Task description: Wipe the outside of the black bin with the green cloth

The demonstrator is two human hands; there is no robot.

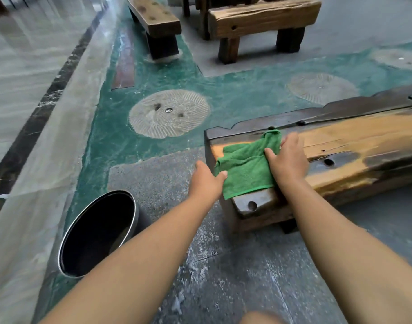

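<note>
Fingers (291, 141) of the right hand (286, 162) curl over the cloth (247, 169), bunching it on the bench (340, 146) end. The left hand (206, 183) has its thumb on the cloth's corner, but its fingers are hidden, so I cannot tell its grip. The bin (97, 230) stands on the floor (235, 265) left of the bench, untouched.

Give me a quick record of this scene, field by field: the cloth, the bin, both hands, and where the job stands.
green cloth: lies crumpled on the near end of the wooden bench
black bin: on the floor left of the bench, apart from the cloth
left hand: thumb on the cloth's left edge; grip unclear
right hand: on the cloth's right side; grip unclear
wiping: not yet begun; cloth is not touching the bin
</note>
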